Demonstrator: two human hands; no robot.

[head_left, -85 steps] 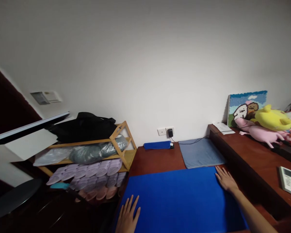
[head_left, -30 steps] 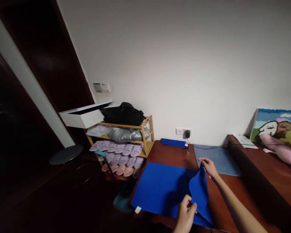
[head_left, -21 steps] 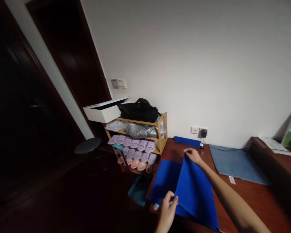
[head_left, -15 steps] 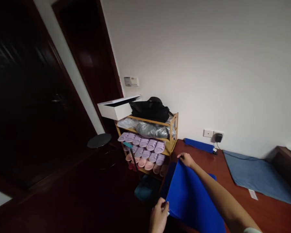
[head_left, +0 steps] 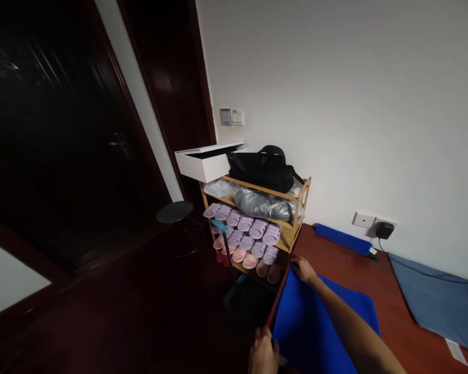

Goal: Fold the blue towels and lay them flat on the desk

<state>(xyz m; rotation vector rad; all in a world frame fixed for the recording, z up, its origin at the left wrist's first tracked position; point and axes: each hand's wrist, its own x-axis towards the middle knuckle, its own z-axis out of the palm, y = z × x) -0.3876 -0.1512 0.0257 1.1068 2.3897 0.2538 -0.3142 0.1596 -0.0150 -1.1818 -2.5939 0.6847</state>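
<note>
A bright blue cloth (head_left: 308,327) lies partly along the left edge of the reddish-brown wooden table (head_left: 335,265), with a dark shaded fold down its middle. At its far left corner my right hand (head_left: 304,270) pinches the edge, close to the tabletop. My left hand (head_left: 264,352) is closed on the near left edge at the bottom of the view. Its fingertips are partly hidden. Beyond my right hand, a folded blue cloth strip (head_left: 343,239) rests against the wall. A grey-blue cloth (head_left: 437,296) with a white tag lies flat on the table's right side.
A wooden shoe rack (head_left: 294,228) with several lilac and pink slippers stands past the table's far end, topped by a black bag (head_left: 263,169) and a white box (head_left: 203,165). Left of it are a round stool (head_left: 174,211) and a teal-topped long handle (head_left: 219,225). A black plug (head_left: 384,230) sits in the wall.
The blue cloth's raised left edge has come down toward the tabletop, with both hands still on it. My view has turned, so the rack and table appear farther right.
</note>
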